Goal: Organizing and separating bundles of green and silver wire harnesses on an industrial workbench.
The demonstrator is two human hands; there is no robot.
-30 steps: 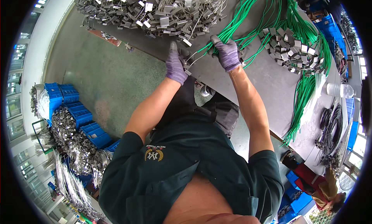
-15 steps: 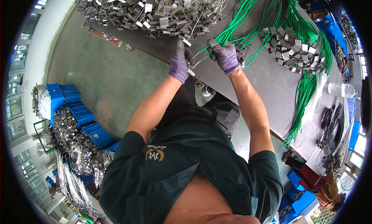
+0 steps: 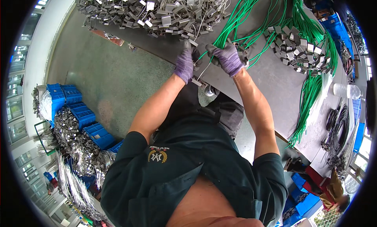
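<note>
My right hand (image 3: 227, 58), in a purple and grey knit glove, is closed around a bundle of green wires (image 3: 225, 35) that runs up across the table. My left hand (image 3: 184, 62), gloved alike, is just left of it at the table edge. Its fingers are closed on the end of a green wire; the fingertips are partly hidden. Between and below the hands a thin pale wire slants down to a small metal block (image 3: 196, 82). Beyond my left hand lies a big heap of grey metal blocks on pale wires (image 3: 166, 21).
On the grey table (image 3: 263, 89) at right lie a second pile of metal blocks (image 3: 300, 50), more green wires (image 3: 308, 105), a clear plastic bottle (image 3: 346, 91) and coiled black cables (image 3: 337, 127). Blue crates (image 3: 98, 135) and heaped metal parts (image 3: 72, 129) stand on the floor at left.
My hands have shifted slightly and are a bit closer together. The small metal block below them hangs lower and a little to the right. Both hands have stayed closed.
</note>
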